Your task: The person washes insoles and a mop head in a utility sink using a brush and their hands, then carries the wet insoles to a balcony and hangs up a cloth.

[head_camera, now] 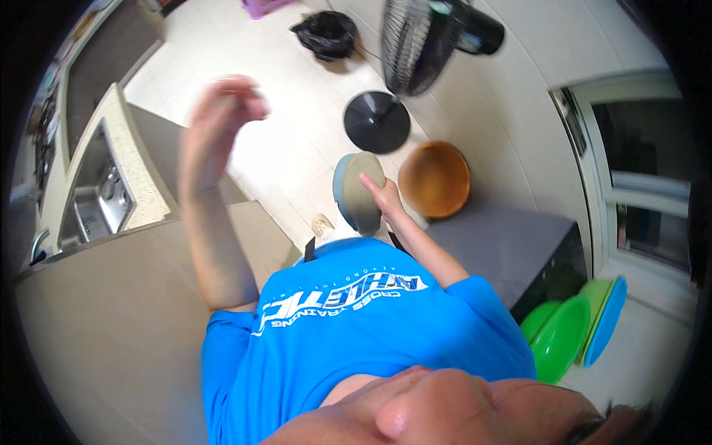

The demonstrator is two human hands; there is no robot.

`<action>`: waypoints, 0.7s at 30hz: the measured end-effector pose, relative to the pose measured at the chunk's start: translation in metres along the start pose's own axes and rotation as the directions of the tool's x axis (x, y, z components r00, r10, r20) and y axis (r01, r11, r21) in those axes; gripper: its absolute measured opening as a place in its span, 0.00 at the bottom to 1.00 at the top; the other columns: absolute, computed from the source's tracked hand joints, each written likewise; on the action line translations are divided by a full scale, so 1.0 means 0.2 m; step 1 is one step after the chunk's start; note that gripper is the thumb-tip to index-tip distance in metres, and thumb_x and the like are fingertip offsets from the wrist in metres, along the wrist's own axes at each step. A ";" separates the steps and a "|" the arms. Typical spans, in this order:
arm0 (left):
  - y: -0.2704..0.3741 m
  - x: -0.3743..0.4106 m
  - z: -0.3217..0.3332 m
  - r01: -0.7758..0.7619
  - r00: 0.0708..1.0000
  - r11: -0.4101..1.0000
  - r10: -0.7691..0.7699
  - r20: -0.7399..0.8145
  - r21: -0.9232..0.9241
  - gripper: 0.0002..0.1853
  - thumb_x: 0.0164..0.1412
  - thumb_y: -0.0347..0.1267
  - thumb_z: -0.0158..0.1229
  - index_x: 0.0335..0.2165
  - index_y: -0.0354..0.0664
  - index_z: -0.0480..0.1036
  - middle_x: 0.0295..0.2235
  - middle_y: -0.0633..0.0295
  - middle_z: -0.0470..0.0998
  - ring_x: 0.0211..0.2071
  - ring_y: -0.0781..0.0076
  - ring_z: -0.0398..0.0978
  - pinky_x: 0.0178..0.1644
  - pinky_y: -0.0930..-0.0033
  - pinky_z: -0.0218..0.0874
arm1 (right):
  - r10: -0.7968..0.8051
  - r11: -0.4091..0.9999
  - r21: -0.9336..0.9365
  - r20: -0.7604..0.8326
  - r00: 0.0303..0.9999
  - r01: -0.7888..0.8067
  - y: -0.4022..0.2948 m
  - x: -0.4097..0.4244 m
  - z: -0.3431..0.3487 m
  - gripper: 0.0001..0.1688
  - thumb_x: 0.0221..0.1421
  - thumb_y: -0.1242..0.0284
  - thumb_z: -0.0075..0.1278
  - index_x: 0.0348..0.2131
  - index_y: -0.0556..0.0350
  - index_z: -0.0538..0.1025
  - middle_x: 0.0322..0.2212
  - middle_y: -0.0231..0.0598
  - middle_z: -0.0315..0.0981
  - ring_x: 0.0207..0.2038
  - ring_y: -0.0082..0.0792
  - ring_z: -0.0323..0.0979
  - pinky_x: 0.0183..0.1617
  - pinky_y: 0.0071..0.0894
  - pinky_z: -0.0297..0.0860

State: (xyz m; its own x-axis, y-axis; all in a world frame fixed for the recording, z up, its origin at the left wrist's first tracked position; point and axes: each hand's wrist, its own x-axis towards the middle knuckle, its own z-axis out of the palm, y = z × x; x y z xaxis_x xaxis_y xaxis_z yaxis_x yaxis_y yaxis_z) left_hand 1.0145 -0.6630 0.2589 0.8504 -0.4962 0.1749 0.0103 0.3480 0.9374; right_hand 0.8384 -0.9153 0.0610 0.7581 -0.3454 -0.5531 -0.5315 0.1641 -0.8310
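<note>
My right hand (387, 198) holds a rounded, oblong beige and blue-grey object (364, 189) in front of my waist, thumb on its beige face. The object may be a cap or a slipper; the picture does not settle it. Raised at the left, my left hand (225, 105) is blurred, its fingers look curled, and no held thing can be made out. A beige clog (321, 224) with holes shows on the floor beyond my blue shirt.
Ahead on the tiled floor stand a black-based fan (411, 47), a bin with a black bag (328, 34) and an orange-brown round tub (435, 179). A counter with a steel sink (100, 192) is at left. At right are a grey-topped cabinet (500, 250) and green basins (562, 339).
</note>
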 end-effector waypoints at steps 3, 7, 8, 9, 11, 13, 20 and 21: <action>-0.35 0.11 -0.11 0.442 0.890 0.887 -0.416 -0.186 0.133 0.27 0.56 0.48 0.54 0.47 0.42 0.66 0.40 0.60 0.74 0.42 0.73 0.70 0.45 0.69 0.61 | -0.036 0.999 -0.026 0.205 0.978 0.042 -0.16 0.18 0.17 0.29 0.49 0.58 0.57 0.43 0.65 0.72 0.37 0.43 0.74 0.38 0.30 0.71 0.43 0.29 0.67; -0.63 0.11 -0.22 0.624 0.764 0.751 -0.531 -0.365 0.214 0.35 0.52 0.48 0.59 0.53 0.40 0.61 0.47 0.58 0.69 0.48 0.72 0.66 0.46 0.65 0.61 | -0.072 0.995 0.089 0.320 0.945 0.046 -0.35 0.39 0.37 0.31 0.50 0.56 0.56 0.43 0.66 0.71 0.37 0.43 0.73 0.39 0.29 0.71 0.43 0.29 0.67; -0.67 0.11 -0.23 0.654 0.742 0.735 -0.580 -0.336 0.175 0.37 0.52 0.48 0.59 0.53 0.38 0.60 0.47 0.56 0.69 0.47 0.71 0.66 0.47 0.64 0.61 | -0.107 0.990 0.128 0.359 0.927 0.065 -0.40 0.45 0.41 0.31 0.51 0.56 0.55 0.43 0.66 0.71 0.37 0.43 0.73 0.39 0.29 0.71 0.43 0.29 0.67; -0.69 0.12 -0.23 0.689 0.711 0.711 -0.626 -0.319 0.139 0.38 0.51 0.48 0.60 0.53 0.35 0.59 0.47 0.54 0.69 0.47 0.69 0.67 0.47 0.63 0.62 | -0.133 0.980 0.190 0.406 0.904 0.059 -0.46 0.54 0.47 0.31 0.51 0.56 0.55 0.43 0.66 0.71 0.37 0.43 0.73 0.39 0.29 0.71 0.43 0.29 0.67; -0.71 0.17 -0.23 0.691 0.723 0.721 -0.687 -0.068 0.055 0.37 0.51 0.46 0.61 0.52 0.32 0.60 0.45 0.52 0.70 0.45 0.68 0.69 0.49 0.63 0.62 | -0.123 0.980 0.193 0.455 0.882 0.037 -0.55 0.64 0.54 0.31 0.53 0.55 0.53 0.43 0.66 0.71 0.37 0.44 0.73 0.38 0.29 0.71 0.43 0.27 0.68; -0.72 0.25 -0.21 0.545 0.821 0.838 -0.530 -0.212 0.019 0.36 0.49 0.42 0.63 0.51 0.31 0.60 0.44 0.52 0.71 0.44 0.67 0.70 0.49 0.66 0.63 | -0.171 0.977 0.197 0.487 0.857 0.083 -0.62 0.72 0.58 0.31 0.52 0.55 0.53 0.42 0.66 0.71 0.37 0.43 0.73 0.38 0.29 0.71 0.43 0.26 0.68; -0.76 0.58 -0.32 0.465 0.841 0.885 -0.428 -0.330 0.039 0.28 0.46 0.26 0.65 0.48 0.35 0.65 0.40 0.56 0.74 0.41 0.71 0.72 0.46 0.69 0.65 | -0.205 0.934 0.356 0.475 0.856 0.026 -0.76 0.95 0.64 0.24 0.56 0.64 0.51 0.46 0.64 0.68 0.42 0.40 0.70 0.43 0.27 0.68 0.47 0.25 0.65; -0.77 0.62 -0.34 0.467 0.843 0.883 -0.428 -0.326 0.049 0.28 0.46 0.25 0.65 0.48 0.35 0.65 0.40 0.57 0.74 0.41 0.71 0.72 0.46 0.69 0.65 | -0.210 0.921 0.390 0.475 0.854 0.009 -0.77 0.98 0.64 0.24 0.57 0.65 0.50 0.47 0.64 0.67 0.42 0.40 0.69 0.44 0.27 0.68 0.47 0.26 0.65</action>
State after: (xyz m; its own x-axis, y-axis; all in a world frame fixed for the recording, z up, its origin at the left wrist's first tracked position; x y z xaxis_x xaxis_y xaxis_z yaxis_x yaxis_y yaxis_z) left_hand 1.1540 -0.7249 0.1156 0.8837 -0.3083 -0.3523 0.3810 0.0366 0.9238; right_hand 1.1173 -0.8908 0.0731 0.9390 0.1094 -0.3260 -0.3347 0.5085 -0.7933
